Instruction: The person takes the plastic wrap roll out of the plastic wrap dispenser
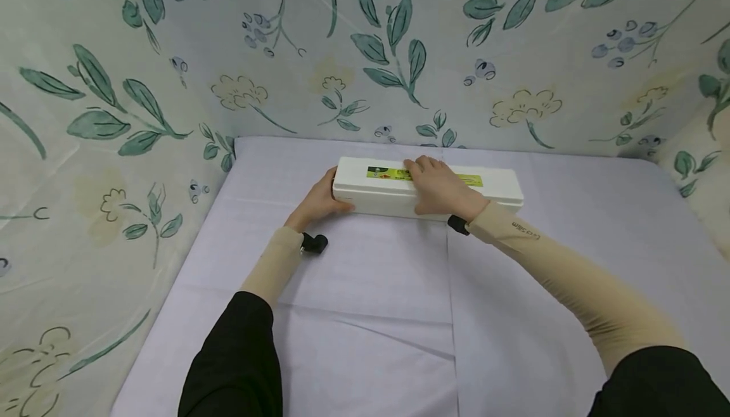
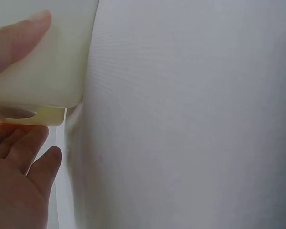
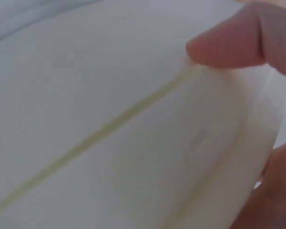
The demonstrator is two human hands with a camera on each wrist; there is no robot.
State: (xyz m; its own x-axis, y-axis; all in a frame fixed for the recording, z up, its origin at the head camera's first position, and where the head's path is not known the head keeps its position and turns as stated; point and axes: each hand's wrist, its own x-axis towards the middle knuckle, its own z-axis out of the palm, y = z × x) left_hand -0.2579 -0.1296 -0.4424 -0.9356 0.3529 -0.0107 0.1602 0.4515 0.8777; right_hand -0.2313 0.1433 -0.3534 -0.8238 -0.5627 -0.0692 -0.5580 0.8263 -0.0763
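A long white box point(image 1: 371, 198) with a lid and a yellow-green label point(image 1: 390, 173) lies crosswise near the far edge of the table. My left hand point(image 1: 321, 200) grips its left end, thumb on the front face and fingers round the end. In the left wrist view that thumb point(image 2: 21, 43) lies flat on the box wall, with the fingers at the box's other side. From above, my right hand point(image 1: 441, 189) holds the box near its middle, covering part of the label. The right thumb point(image 3: 229, 43) presses at the lid seam point(image 3: 109, 125) on the front.
A white cloth point(image 1: 365, 290) with fold creases covers the table. Behind and to the left hangs a curtain point(image 1: 319, 56) printed with leaves and flowers. Small black wrist cameras point(image 1: 314, 243) sit on both wrists, over beige sleeves.
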